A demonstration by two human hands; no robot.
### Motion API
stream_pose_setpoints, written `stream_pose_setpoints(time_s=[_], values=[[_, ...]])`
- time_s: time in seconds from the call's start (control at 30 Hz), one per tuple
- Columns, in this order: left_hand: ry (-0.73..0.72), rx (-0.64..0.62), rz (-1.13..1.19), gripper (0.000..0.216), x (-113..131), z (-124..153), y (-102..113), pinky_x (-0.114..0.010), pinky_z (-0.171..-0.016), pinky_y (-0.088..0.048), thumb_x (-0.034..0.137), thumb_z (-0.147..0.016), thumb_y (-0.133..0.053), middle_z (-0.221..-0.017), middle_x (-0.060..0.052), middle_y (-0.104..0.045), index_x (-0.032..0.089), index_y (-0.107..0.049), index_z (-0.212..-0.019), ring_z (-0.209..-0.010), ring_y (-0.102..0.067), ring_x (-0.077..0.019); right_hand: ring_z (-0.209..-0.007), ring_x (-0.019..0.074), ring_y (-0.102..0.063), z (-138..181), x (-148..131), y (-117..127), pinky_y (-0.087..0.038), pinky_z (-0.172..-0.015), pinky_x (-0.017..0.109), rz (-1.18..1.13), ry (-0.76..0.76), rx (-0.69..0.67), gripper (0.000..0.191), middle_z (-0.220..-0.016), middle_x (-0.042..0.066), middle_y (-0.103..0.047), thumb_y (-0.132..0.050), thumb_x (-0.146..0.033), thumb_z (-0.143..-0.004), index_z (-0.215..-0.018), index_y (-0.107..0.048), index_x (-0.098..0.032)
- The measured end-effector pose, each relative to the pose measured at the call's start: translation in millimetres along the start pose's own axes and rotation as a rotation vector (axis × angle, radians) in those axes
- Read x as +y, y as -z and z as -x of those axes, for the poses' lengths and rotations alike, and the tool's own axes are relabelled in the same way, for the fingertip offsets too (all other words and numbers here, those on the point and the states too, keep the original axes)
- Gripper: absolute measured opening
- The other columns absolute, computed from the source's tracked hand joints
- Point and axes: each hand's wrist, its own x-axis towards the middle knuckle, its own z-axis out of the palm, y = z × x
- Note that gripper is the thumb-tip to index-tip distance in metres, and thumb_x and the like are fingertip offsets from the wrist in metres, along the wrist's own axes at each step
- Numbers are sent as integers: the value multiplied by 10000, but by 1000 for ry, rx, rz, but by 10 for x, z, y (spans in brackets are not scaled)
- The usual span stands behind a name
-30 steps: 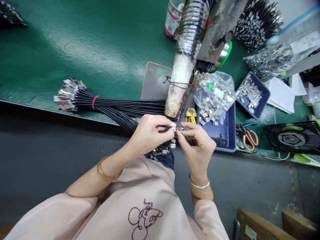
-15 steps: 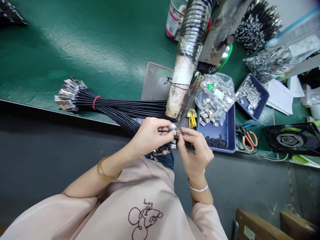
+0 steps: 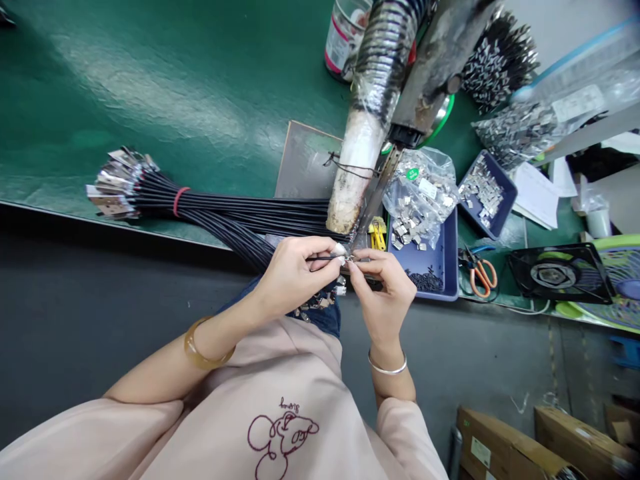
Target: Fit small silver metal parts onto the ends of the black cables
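My left hand [image 3: 295,270] pinches the end of a thin black cable [image 3: 323,257] just off the front edge of the green bench. My right hand [image 3: 383,283] meets it fingertip to fingertip, pinching a small metal connector shell [image 3: 351,257] onto that cable end. Right above the fingers hangs the tip of a soldering tool wrapped in white tape and foil [image 3: 360,167]. A bundle of black cables [image 3: 225,213] with metal ends, tied by a red band, lies on the bench to the left and runs toward my hands.
A blue tray [image 3: 447,267] with a clear bag of metal shells [image 3: 420,200] sits to the right, beside a smaller blue tray [image 3: 487,193]. Orange-handled scissors [image 3: 477,270], a small fan [image 3: 555,273], a jar [image 3: 345,33] and cardboard boxes [image 3: 505,447] are also around.
Both hands stay pinched together at the cable end, with the right fingers shifting slightly on the shell. The view has drifted a little to the right.
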Motion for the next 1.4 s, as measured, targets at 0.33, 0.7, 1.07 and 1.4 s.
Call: stream_pose_setpoints(time_s=[0.33,0.7,1.07,1.4], values=[[42,-14,58,116,18,-22,9,-172,-521,-452,206,-830,-616,-703,-26,-635,127,-693,-793,-610,-552,-95,-867,160,-723,-26,13,-19,-607,-778,320,53,112,31,141,-950,9,-751,-698,-114,-849,-849,-667,-252],[-35,-121,-32,123,0,19,37,-180,-546,-414,147,-858,-587,-727,-22,-642,114,-694,-807,-619,-518,-85,-750,118,-724,83,6,-14,-576,-639,230,19,24,48,120,-981,18,-748,-638,-144,-901,-924,-572,-241],[-18,-242,55,78,24,15,182,-185,-470,-225,74,-754,-587,-554,76,-340,118,-594,-690,-516,-269,-46,-839,135,-677,91,21,15,-562,-727,266,50,140,-117,100,-909,19,-675,-612,-146,-924,-934,-562,-232],[-21,-257,-26,100,-15,35,215,-208,-507,-258,122,-772,-566,-564,42,-427,104,-641,-707,-547,-320,-64,-496,77,-570,193,-156,244,-436,-518,228,336,165,-63,206,-708,-32,-695,-627,-180,-940,-1123,-684,-253]])
